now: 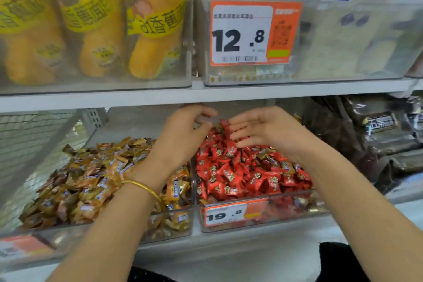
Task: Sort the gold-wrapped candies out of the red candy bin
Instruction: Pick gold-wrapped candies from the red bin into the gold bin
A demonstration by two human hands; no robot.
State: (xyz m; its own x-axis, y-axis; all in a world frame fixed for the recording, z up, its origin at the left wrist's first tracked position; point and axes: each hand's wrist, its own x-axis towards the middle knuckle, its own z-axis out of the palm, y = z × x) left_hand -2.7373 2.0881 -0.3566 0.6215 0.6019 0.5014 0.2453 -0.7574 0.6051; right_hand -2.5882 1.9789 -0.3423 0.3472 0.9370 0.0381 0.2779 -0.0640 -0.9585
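The red candy bin [256, 222] is a clear plastic box heaped with red-wrapped candies [231, 174]. A few gold-wrapped candies [265, 153] lie among the red ones near its right side. To its left, a second clear bin [174, 233] is full of gold and brown wrapped candies [91, 178]. My right hand [261, 128] reaches over the back of the red heap, fingers straight, fingertips touching red candies. My left hand [183, 133], with a gold bangle on its wrist, hovers over the divide between the two bins, fingers loosely curled, nothing visible in them.
The shelf board [206, 95] hangs just above both hands. Above it stand clear bins of yellow bread packs [96, 36] and white bread bags [357, 36], with a 12.8 price tag [251, 34]. Dark brown packets [377, 135] lie right of the red bin. A wire mesh [29, 135] closes the left.
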